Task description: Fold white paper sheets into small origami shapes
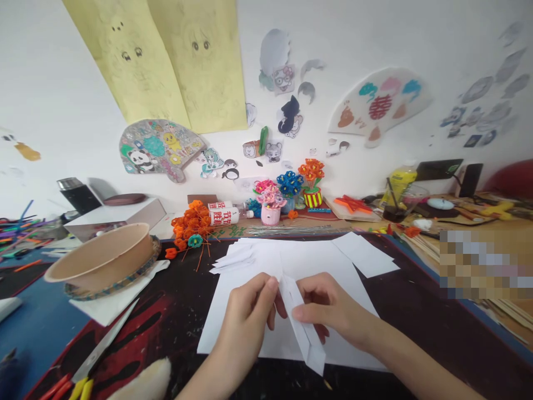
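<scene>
Between my hands is a narrow folded strip of white paper (300, 322), tilted with its pointed lower end toward me. My left hand (252, 308) pinches its upper end between thumb and fingers. Partway down, my right hand (327, 305) grips the strip, thumb on top and fingers behind. Beneath both hands lies a large white paper sheet (225, 328) on a dark mat. Several folded paper pieces (235, 256) rest at its upper left. Another white paper piece (368, 255) overlaps its upper right.
Open scissors (94, 355) and a round tan container (100, 255) are at left. Orange craft flowers (191, 222) lie behind the mat, beside small potted flowers (270, 203). Thin sticks (425, 250) and a yellow bottle (398, 183) stand or lie at right. A wall rises behind.
</scene>
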Demonstrator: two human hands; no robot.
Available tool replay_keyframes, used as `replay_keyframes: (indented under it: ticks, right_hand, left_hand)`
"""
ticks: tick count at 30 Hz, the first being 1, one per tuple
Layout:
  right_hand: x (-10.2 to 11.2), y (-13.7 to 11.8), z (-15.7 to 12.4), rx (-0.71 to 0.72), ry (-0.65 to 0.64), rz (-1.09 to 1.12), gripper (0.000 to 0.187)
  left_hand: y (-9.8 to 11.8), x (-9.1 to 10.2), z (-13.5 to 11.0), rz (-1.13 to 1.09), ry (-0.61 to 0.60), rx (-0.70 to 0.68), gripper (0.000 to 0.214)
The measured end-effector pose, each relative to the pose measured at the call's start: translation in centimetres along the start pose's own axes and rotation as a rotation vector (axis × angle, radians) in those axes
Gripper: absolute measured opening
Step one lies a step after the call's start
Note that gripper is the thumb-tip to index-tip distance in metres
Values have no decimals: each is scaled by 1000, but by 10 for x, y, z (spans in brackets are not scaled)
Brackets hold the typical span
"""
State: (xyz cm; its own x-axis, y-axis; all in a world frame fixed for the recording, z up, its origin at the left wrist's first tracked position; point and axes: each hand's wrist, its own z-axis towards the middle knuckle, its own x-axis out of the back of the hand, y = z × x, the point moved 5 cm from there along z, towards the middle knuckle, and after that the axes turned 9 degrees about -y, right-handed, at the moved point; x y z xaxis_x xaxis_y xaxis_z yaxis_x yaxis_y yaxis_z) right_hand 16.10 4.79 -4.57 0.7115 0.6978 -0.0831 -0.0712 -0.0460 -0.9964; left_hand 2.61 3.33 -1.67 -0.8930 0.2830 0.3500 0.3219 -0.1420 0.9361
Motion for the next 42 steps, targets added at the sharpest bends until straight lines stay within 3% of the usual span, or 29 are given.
replay_keyframes:
  ticks: [5,16,22,28,34,39,42]
  right_hand:
    - [2,4,-1,-5,12,5,36]
    - [5,0,0,11,21,-44,37]
    - [7,-5,-1,-13,-121,-136,40]
    - [26,-7,-2,-23,10,-230,22]
    - [26,2,-2,-127,5,-317,17]
    - [24,-1,1,-89,68,-587,11]
    - [26,-2,2,-48,116,-773,13]
  left_hand:
    - [3,6,4,-152,60,-24,30]
    - [1,1,3,-194,-3,-2,23]
    - [0,-3,6,-219,-92,-21,25]
    - [-16,-1,9,-50,-65,74,19]
    - [-20,-2,11,267,-132,98,19]
    - [-18,0,12,458,-119,42,5]
    - [-20,-1,15,583,-137,-20,8]
